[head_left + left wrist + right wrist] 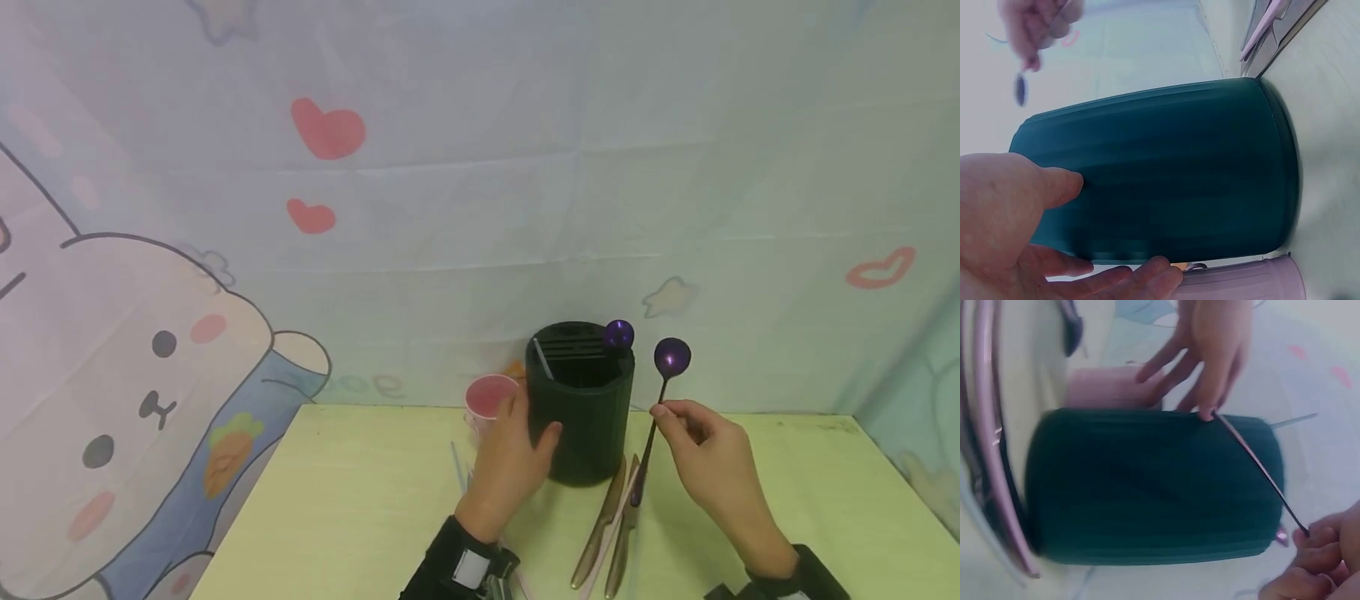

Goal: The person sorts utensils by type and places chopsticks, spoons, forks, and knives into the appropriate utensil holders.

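Observation:
A dark green utensil holder (588, 433) with a slotted top stands upright near the table's back edge. My left hand (510, 458) holds its left side, the thumb on the front and the fingers round the side by the pink cup (491, 396). Between thumb and fingers of my right hand (712, 467) is the handle of a purple spoon (672, 358), its round bowl up, just right of the holder. Another purple round spoon bowl (619, 333) shows at the holder's right rim. A thin pale stick (543, 358) leans out of the opening.
Brown-handled knives (600, 533) and a pink utensil (609, 533) lie on the pale yellow table (360, 500) in front of the holder. More utensils lie partly hidden beneath my left forearm. A printed cloth (465, 208) hangs behind the table.

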Demonstrator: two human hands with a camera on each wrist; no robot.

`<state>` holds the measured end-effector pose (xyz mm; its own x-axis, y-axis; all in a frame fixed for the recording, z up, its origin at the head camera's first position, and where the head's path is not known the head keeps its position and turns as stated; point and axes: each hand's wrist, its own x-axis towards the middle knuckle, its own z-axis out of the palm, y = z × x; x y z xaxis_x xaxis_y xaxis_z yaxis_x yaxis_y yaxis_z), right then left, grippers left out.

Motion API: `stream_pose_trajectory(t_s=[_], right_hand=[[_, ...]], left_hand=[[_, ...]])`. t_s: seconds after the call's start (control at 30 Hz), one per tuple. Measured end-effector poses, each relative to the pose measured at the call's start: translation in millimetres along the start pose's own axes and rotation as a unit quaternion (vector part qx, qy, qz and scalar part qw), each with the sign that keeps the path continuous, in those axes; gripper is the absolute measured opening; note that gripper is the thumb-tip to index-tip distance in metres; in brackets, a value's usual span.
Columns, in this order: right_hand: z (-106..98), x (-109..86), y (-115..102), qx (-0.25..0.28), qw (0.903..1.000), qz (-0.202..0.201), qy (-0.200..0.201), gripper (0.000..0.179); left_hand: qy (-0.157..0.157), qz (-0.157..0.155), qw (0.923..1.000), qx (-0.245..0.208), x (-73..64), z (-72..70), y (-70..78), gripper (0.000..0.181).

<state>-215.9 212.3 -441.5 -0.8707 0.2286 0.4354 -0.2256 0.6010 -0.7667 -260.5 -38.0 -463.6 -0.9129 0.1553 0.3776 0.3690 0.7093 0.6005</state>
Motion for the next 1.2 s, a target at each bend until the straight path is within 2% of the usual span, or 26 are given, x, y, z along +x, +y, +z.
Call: stream_pose_trajectory(t_s=[0.1,0.2,0.43,0.6,0.73,0.93,1.03,1.2], right_hand=[[-2.3,0.0,-11.5,0.04,0.9981,-0.003,0.047,0.028],[-1.9,2.6,-20.3,0.09,0.9915,-0.022,0.091,0.02],[3.0,14.8,-37.1,0.151,0.9697,-0.103,0.162,0.016],[2.8,20.5,-45.3,0.183,0.9508,-0.125,0.217,0.018],[4.0,23.3,-54.3,0.209,0.9366,-0.133,0.248,0.018],[10.5,23.8,-60.9,0.251,0.9149,-0.166,0.269,0.016],[18.4,26.3,-52.6,0.245,0.913,-0.187,0.267,0.015],[32.2,30.5,-32.9,0.206,0.9237,-0.218,0.239,0.015]], left_hand=[[0.003,0.004,1.0,-0.002,0.2,0.6,1.1,0.076],[0.0,0.002,1.0,-0.005,0.2,1.9,2.0,0.077],[-0.005,0.0,1.0,-0.002,-0.7,2.7,-1.5,0.079],[-0.003,-0.001,1.0,-0.004,-0.1,3.3,-2.3,0.079],[0.0,0.002,1.0,-0.002,0.3,2.3,-2.6,0.078],[0.003,0.004,1.0,-0.002,-0.4,0.8,-1.9,0.077],[0.001,0.003,1.0,-0.001,-0.3,1.1,-2.6,0.077],[0.0,0.005,1.0,-0.002,-0.2,2.4,-3.4,0.078]])
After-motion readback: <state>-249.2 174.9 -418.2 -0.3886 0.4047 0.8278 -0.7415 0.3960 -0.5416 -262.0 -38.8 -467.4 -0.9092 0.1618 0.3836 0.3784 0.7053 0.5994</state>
